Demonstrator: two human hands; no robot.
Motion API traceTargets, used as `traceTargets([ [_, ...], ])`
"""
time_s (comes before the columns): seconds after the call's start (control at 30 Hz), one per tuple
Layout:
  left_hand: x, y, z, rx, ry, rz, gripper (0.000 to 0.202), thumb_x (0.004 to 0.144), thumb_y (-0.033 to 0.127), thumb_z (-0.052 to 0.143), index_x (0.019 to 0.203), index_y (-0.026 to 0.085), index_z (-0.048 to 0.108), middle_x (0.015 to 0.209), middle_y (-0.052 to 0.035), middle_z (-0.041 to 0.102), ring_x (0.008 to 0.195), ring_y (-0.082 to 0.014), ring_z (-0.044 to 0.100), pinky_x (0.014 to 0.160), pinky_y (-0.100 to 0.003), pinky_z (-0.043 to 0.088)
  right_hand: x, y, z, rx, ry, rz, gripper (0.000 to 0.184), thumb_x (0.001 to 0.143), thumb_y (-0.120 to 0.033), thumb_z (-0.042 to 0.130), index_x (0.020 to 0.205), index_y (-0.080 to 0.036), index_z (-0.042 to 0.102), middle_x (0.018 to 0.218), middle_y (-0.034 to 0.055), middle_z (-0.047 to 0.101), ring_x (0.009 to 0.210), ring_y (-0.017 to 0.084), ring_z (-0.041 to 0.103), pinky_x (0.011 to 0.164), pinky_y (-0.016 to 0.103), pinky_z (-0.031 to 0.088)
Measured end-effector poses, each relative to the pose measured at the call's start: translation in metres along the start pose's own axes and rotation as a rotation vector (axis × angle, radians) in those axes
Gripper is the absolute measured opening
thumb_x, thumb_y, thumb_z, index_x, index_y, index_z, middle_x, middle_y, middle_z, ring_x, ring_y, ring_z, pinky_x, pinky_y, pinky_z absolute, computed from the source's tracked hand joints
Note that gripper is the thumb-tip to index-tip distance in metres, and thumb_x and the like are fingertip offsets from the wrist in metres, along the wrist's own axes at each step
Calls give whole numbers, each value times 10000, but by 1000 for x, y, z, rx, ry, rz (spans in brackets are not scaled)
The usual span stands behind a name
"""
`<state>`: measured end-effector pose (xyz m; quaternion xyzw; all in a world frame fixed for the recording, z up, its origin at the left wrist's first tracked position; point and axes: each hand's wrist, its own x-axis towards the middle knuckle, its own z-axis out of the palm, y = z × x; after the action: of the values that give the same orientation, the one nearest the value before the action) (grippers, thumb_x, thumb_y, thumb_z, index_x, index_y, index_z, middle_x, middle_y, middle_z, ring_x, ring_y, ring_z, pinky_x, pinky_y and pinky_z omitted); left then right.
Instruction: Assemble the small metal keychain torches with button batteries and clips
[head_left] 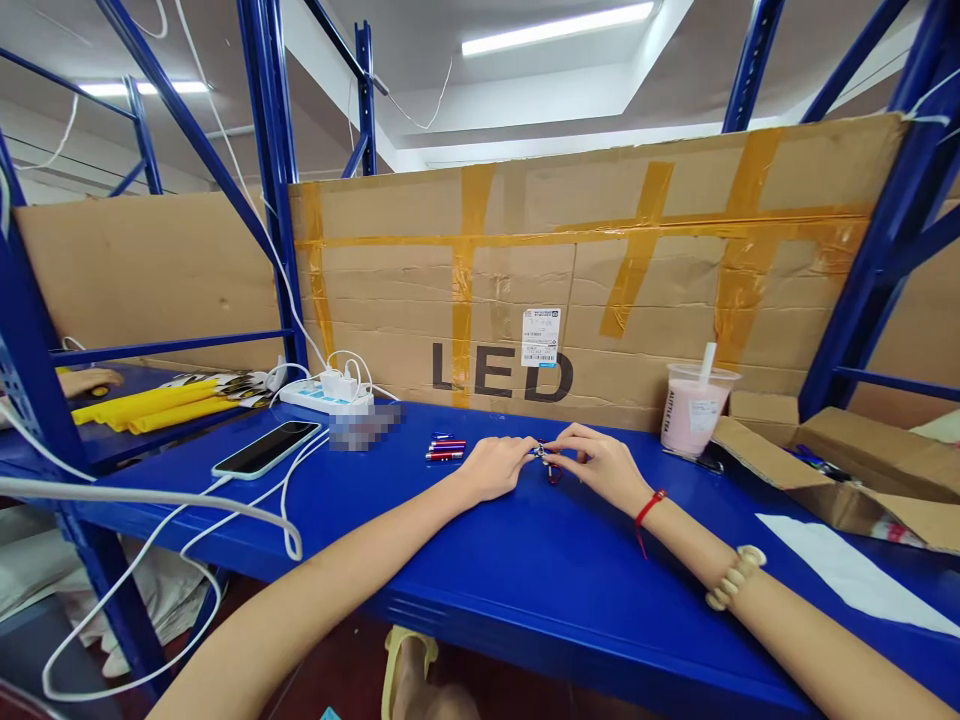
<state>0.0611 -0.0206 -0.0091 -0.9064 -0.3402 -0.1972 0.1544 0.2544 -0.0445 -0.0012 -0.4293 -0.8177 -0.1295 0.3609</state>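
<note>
- In the middle of the blue table (465, 570), here's the focus: a small silvery piece (539, 451) between both sets of fingertips.
- The left hand (495, 468) comes in from the left, fingers narrow and pinching it; the right hand (596, 462) meets it, thumb and fingers drawn close on the other side.
- Just under the right fingers, a dark red bit (554, 474) — joined to the silvery piece or lying loose, I can't tell.
- Just beside the left hand lie slim red and blue rods (445, 455), roughly side by side. Progress, as I judge it: the handwork is midway, the piece in hand unfinished; whether those rods are done or waiting doesn't show.
- Over on the right, an open carton (754, 455) holds dark blue items (816, 460) — perhaps more to handle, though its walls cut off the count.
- Near the carton, a pink drink (690, 415); on the far side, a phone (267, 449) near a power strip (327, 396).
- Hard to read: fingers cover much of the silvery piece, and a pixelated patch (365, 427) hides whatever lies by the strip.
</note>
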Motion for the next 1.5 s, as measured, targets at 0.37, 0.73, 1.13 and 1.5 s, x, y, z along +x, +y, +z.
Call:
traceTargets([
  [0.37,0,4,-5,45,-50,12,250,916,225,285,1079,180,469,975,-39,622,880,-181,591,732,-285,443,-1,-4,0,50,-11,20,218,755,-435,569,767,-250,684,802,-33,609,487,9,432,480,156,322],
  [0.73,-2,1,-4,-71,-80,46,246,923,238,294,1091,189,467,1013,-38,614,912,-180,593,751,-276,441,2,-4,-3,117,-93,70,255,748,-457,563,759,-236,689,778,-2,608,482,31,446,469,173,317],
  [1.13,-2,-1,-2,-140,-77,62,267,929,264,300,1132,197,459,1075,-33,597,950,-176,587,765,-262,447,0,4,7,380,-150,232,315,693,-469,607,746,-164,667,793,11,597,404,26,478,437,193,374],
  [1.5,-3,0,-3,-143,-78,64,271,930,261,288,1142,199,443,1105,-46,581,975,-182,577,781,-279,449,2,-3,5,546,-119,275,373,639,-489,642,705,-122,662,764,48,596,365,31,469,369,186,377],
])
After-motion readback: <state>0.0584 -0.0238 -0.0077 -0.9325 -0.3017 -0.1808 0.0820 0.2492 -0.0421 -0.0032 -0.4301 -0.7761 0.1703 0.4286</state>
